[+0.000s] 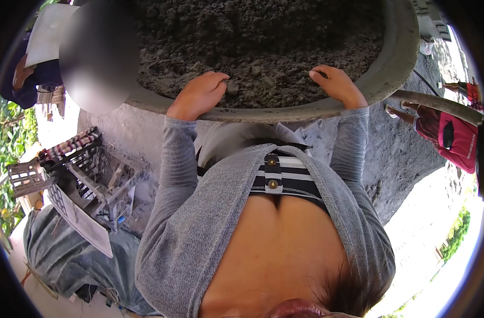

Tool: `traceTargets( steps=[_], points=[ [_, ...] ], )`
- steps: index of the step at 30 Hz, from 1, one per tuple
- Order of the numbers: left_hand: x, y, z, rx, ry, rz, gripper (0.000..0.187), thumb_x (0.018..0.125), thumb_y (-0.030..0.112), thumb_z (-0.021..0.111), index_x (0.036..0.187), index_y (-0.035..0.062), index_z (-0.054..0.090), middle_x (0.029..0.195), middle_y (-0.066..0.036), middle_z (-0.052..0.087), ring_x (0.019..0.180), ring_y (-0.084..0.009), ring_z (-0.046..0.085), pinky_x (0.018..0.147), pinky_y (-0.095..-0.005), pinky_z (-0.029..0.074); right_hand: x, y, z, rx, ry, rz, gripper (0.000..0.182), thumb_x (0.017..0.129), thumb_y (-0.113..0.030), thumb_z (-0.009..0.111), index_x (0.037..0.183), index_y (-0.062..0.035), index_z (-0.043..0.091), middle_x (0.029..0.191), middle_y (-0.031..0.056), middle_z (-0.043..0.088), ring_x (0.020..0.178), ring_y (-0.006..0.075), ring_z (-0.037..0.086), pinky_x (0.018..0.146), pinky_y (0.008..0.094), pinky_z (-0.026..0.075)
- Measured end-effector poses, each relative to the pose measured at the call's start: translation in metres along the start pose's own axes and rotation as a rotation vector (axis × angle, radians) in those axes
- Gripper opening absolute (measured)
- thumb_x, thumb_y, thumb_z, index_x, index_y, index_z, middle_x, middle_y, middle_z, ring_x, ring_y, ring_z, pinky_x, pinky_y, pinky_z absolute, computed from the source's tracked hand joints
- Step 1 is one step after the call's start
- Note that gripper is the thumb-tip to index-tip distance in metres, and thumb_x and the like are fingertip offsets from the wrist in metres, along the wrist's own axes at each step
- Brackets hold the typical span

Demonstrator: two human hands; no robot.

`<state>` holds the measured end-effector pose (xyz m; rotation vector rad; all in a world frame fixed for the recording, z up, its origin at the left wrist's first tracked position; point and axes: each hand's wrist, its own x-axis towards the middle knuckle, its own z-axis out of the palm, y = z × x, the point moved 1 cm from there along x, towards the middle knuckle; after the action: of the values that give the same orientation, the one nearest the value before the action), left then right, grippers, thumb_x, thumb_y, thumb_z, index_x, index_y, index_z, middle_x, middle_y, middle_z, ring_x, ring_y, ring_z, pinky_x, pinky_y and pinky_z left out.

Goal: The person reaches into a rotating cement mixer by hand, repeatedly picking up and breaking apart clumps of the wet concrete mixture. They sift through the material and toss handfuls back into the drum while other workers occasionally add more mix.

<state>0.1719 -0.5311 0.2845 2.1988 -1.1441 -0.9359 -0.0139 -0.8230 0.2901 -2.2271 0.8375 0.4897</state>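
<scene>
A large round grey basin [398, 58] with a thick rim stands in front of me, filled with dark, crumbly, soil-like material [258, 53]. Over the near left rim, my left hand [200, 95] hangs above the material, its fingers curled in. My right hand [337, 86] is at the near right rim, thumb and index finger bent toward each other. Both wrists are over the rim. The undersides of both hands are hidden, so whatever they may hold does not show.
At left is a wooden crate-like frame [115, 183], with a grey tarp [88, 254] below it. A person in dark clothing [46, 77] holds a pale board [50, 34] at upper left. Another person in a red shirt [456, 138] is at right, near a curved pole [438, 103].
</scene>
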Motion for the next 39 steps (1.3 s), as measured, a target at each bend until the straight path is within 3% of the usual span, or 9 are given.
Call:
traceTargets(
  steps=[7,9,16,18,21,25,27,37,39],
  points=[
    [0.001,0.001,0.002,0.009,0.020,0.010,0.038,0.091,0.020,0.041,0.118,-0.0008,0.058,0.119,-0.020,0.059,0.111,-0.0348,0.054,0.096,-0.0401,0.042,0.004,0.005,0.003,-0.038,0.020,-0.051,0.048,0.091,-0.042,0.055,0.118,-0.0022,0.061,0.115,0.0199,0.063,0.106,0.0343,0.060,0.090,0.0415,0.046],
    [0.001,0.000,0.002,0.011,0.020,0.007,0.038,0.091,0.019,0.041,0.118,-0.0008,0.059,0.119,-0.020,0.059,0.111,-0.0350,0.054,0.096,-0.0403,0.042,0.001,0.003,0.004,-0.049,0.067,-0.042,0.043,0.092,-0.040,0.056,0.115,-0.0041,0.063,0.107,0.0168,0.066,0.096,0.0300,0.063,0.084,0.0390,0.047],
    [0.001,0.001,0.002,0.024,0.020,0.022,0.038,0.090,0.018,0.042,0.117,-0.0017,0.059,0.118,-0.020,0.059,0.111,-0.0352,0.055,0.095,-0.0399,0.042,0.004,0.012,0.006,-0.046,0.106,-0.078,0.045,0.092,-0.041,0.055,0.115,-0.0038,0.062,0.109,0.0168,0.066,0.098,0.0308,0.062,0.085,0.0394,0.047],
    [0.001,0.002,0.002,0.025,0.048,0.032,0.039,0.089,0.020,0.041,0.112,-0.0046,0.061,0.114,-0.023,0.060,0.104,-0.0382,0.057,0.091,-0.0419,0.044,0.001,0.006,0.004,-0.046,0.054,-0.060,0.051,0.091,-0.045,0.053,0.115,-0.0019,0.063,0.113,0.0200,0.064,0.103,0.0353,0.060,0.088,0.0426,0.046],
    [0.000,0.002,0.001,0.027,0.056,0.053,0.039,0.089,0.020,0.041,0.112,-0.0047,0.061,0.111,-0.023,0.060,0.102,-0.0383,0.057,0.089,-0.0421,0.045,0.001,0.004,0.002,-0.046,0.026,-0.050,0.046,0.092,-0.043,0.054,0.113,-0.0031,0.063,0.110,0.0169,0.065,0.102,0.0318,0.061,0.087,0.0400,0.046],
    [0.000,0.000,0.001,0.011,0.056,0.091,0.039,0.089,0.020,0.041,0.112,-0.0050,0.060,0.109,-0.023,0.060,0.101,-0.0384,0.057,0.088,-0.0423,0.045,0.003,0.007,0.003,-0.061,0.026,-0.034,0.045,0.093,-0.042,0.054,0.112,-0.0025,0.063,0.110,0.0172,0.065,0.104,0.0322,0.061,0.088,0.0395,0.046],
    [0.001,-0.002,0.001,0.029,0.026,0.105,0.039,0.089,0.020,0.040,0.112,-0.0046,0.060,0.111,-0.022,0.060,0.102,-0.0383,0.057,0.089,-0.0420,0.045,0.005,0.010,0.003,-0.033,0.067,-0.057,0.050,0.090,-0.045,0.053,0.115,-0.0023,0.063,0.113,0.0196,0.063,0.104,0.0359,0.060,0.088,0.0433,0.046],
    [0.000,-0.003,0.000,-0.025,0.040,0.069,0.036,0.090,0.017,0.043,0.115,-0.0040,0.059,0.113,-0.020,0.060,0.105,-0.0355,0.057,0.092,-0.0394,0.044,0.006,0.003,-0.001,-0.034,0.027,0.004,0.048,0.091,-0.043,0.054,0.114,-0.0018,0.063,0.114,0.0190,0.063,0.106,0.0350,0.059,0.090,0.0426,0.045],
    [0.001,-0.005,0.001,-0.043,0.066,0.108,0.040,0.089,0.022,0.042,0.112,-0.0053,0.060,0.113,-0.022,0.060,0.102,-0.0388,0.057,0.091,-0.0417,0.045,0.005,0.001,-0.002,-0.029,0.024,0.002,0.048,0.091,-0.043,0.054,0.113,-0.0019,0.063,0.114,0.0191,0.063,0.107,0.0350,0.059,0.090,0.0426,0.045]
  ],
)
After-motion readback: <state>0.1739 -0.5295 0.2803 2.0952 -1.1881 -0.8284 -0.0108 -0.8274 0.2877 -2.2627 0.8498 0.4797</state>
